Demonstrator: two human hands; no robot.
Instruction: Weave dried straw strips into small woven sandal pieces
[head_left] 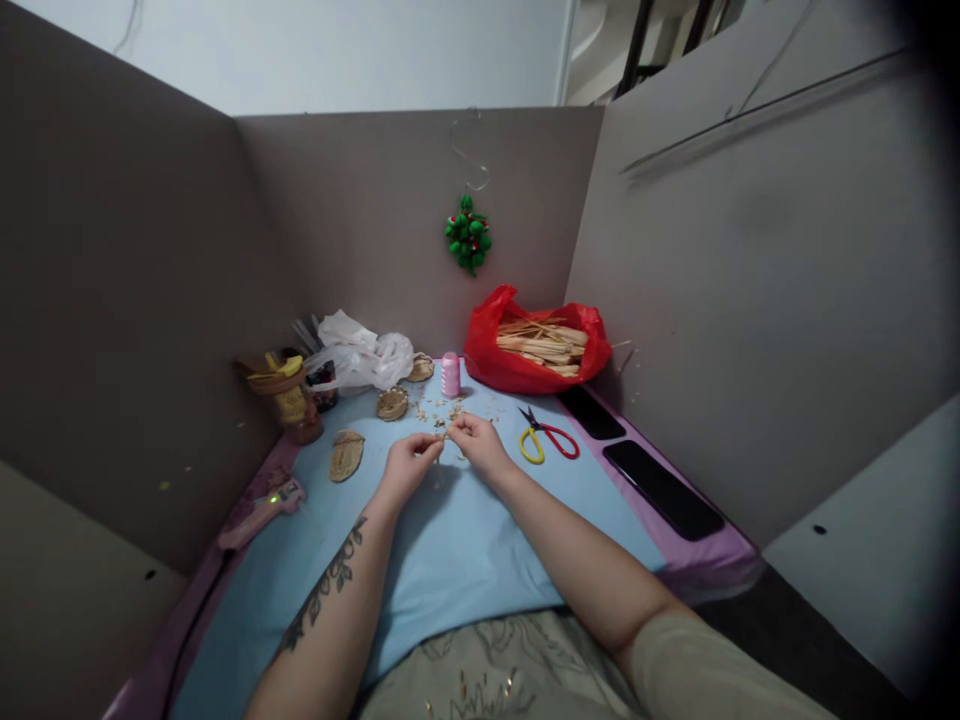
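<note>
Over the blue cloth (480,560), my left hand (411,464) and my right hand (480,446) meet fingertip to fingertip. Both are closed in a pinch on a small pale straw strip (445,435), which is mostly hidden by the fingers. Just beyond them lie scattered straw scraps (437,423). A woven straw sole-shaped piece (346,456) lies to the left of my left hand, and a small woven straw basket (392,404) sits farther back. Scissors (541,436) with one yellow and one red handle rest open-bladed to the right of my right hand.
At the back are a red bag (480,345) of dried straw, a pink bottle (450,375) and a white plastic bag (367,355). A pink glue gun (262,510) and a jar (294,405) stand left. Two phones (664,488) lie right. Grey panels enclose three sides.
</note>
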